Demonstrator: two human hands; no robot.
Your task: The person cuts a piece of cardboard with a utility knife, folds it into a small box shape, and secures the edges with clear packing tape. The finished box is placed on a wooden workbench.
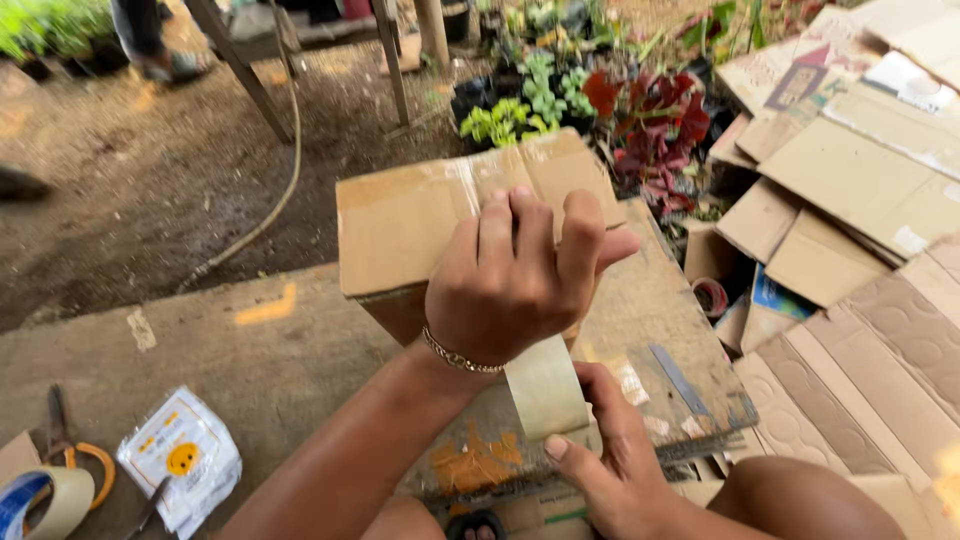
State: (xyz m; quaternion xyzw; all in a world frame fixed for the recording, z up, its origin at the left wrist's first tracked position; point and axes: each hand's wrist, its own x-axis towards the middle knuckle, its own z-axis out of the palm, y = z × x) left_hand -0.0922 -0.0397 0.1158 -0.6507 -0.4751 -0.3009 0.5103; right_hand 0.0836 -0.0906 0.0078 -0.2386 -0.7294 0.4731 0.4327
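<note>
A brown cardboard box [440,225] is held up on one edge over a worn flat sheet of cardboard [650,330] that lies in front of the person. The left hand [515,275] is pressed against the near upper face of the box, its fingers curled over the spot where a strip of clear packing tape [545,385] meets the cardboard. The strip is stretched down from under that hand to the right hand [610,465], where it is pinched between thumb and fingers; whether a roll is hidden in that palm cannot be told from this angle.

A band of glossy tape is already laid across the top flaps of the box, running up its middle, so the seam there appears sealed. The stretch now in hand is stuck only at its upper end and hangs free below, so it is judged that the run down the near side is not yet pressed on, and the strip has not been cut.

On the concrete slab [250,350] at lower left lie a second tape roll [45,500], orange-handled scissors [70,450] and a small white packet [180,460], all well apart from the box. Flattened cartons [860,170] are piled at the right, and potted plants [580,100] stand beyond the box.
</note>
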